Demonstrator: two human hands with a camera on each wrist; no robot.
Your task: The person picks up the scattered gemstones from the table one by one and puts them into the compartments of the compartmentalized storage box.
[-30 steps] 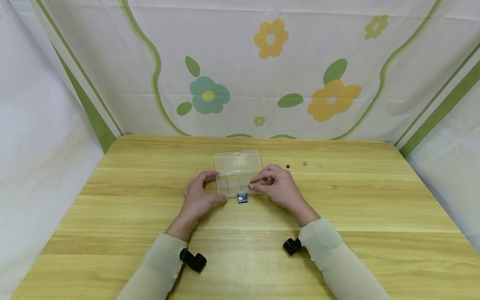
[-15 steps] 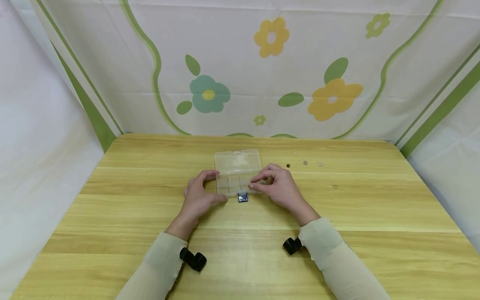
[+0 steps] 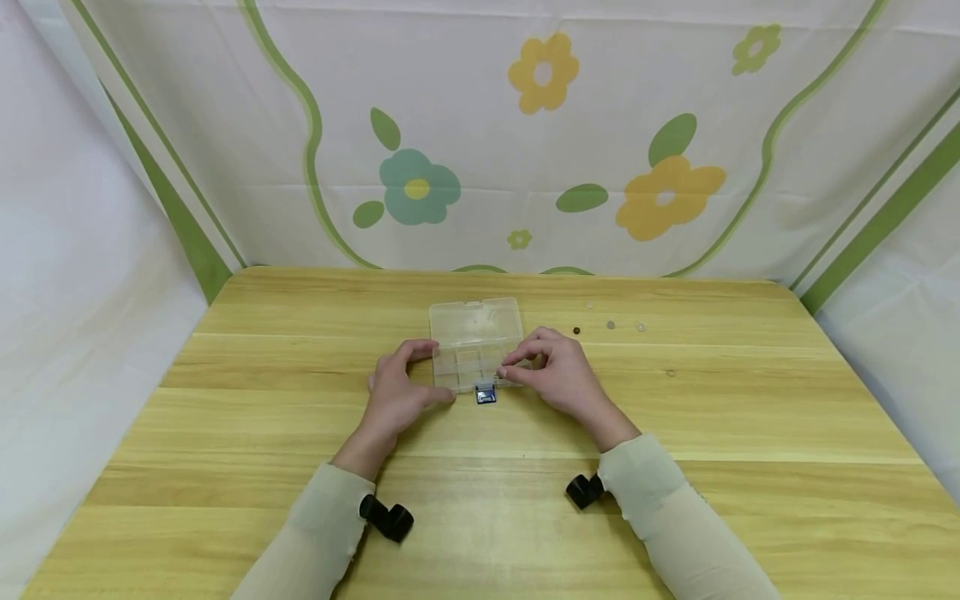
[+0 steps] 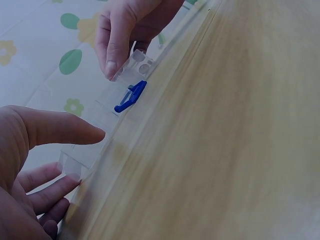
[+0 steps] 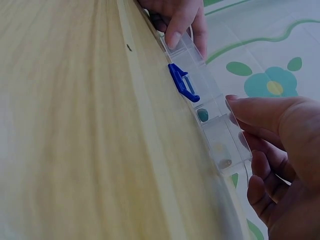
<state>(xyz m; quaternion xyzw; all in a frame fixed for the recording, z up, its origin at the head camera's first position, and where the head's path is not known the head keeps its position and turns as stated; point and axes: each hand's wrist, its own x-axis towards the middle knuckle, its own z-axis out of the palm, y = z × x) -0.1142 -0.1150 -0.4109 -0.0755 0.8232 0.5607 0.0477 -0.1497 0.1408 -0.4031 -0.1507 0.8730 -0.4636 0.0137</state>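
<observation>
A flowered cloth [image 3: 480, 237] hung behind the desk [image 3: 480, 508]. On it stood the clear divided box [image 3: 445, 364], its lid [image 3: 457, 327] open toward the cloth. The left hand [image 3: 396, 390] had its grip clamped on the box's left end. The right hand [image 3: 561, 371] was at the right end, thumb and forefinger close together; whether that grip pinched anything I could not tell. A blue latch [image 3: 486, 394] jutted from the front. A teal piece [image 5: 202, 115] lay in one compartment, a dark bead [image 3: 577, 331] on the desk.
</observation>
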